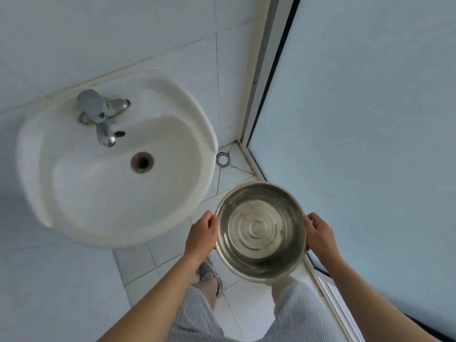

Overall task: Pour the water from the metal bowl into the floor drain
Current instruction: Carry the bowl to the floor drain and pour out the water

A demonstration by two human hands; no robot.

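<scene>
Right, the round stainless-steel bowl [261,232] is held level at about waist height, between the white ceramic wall basin [74,193] and the pale blue frosted door panel [357,119]. Left hand [201,236] and right hand [320,234] clamp opposite sides of the rim — thumbs hooked over the lip, remaining fingers curled under and out of sight. Rigid, thin-walled, likely slick when wet, and sloshing water would shift the load, so a two-sided rim grip looks right. Water level is hard to read; only ripple-like rings show. The small round slotted floor drain [222,159] sits well ahead in the corner — partly tucked beside the basin edge.
</scene>
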